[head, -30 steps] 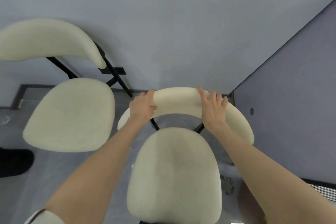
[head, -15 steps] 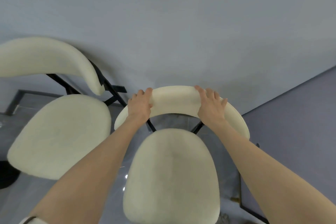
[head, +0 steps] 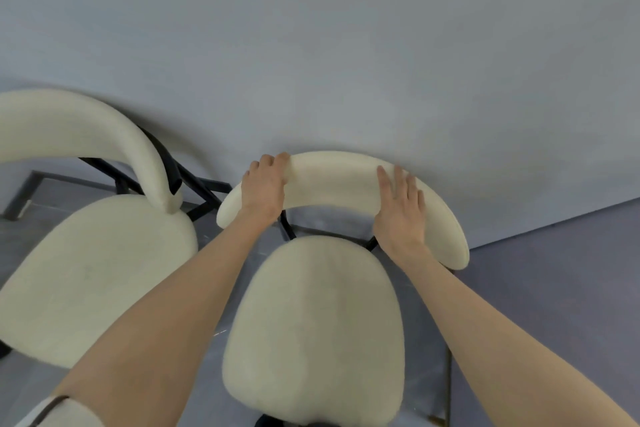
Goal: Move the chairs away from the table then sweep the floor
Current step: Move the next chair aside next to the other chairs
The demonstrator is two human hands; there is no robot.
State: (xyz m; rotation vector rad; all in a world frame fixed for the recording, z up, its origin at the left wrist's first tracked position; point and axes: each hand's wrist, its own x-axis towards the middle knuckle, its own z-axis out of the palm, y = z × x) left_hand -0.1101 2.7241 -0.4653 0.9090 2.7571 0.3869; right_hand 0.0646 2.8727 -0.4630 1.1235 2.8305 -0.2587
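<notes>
Two chairs: the chair (head: 311,322) I hold has the wall (head: 346,45) just behind, a second chair (head: 86,270) just left. My left grip (head: 261,191) clamps its backrest (head: 346,180); my right grip (head: 398,218) lies flat on it, fingers straight.

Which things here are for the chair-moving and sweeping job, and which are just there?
For the job: held chair, second chair, left hand, right hand, floor.
Just there: grey wall, purple panel.
</notes>
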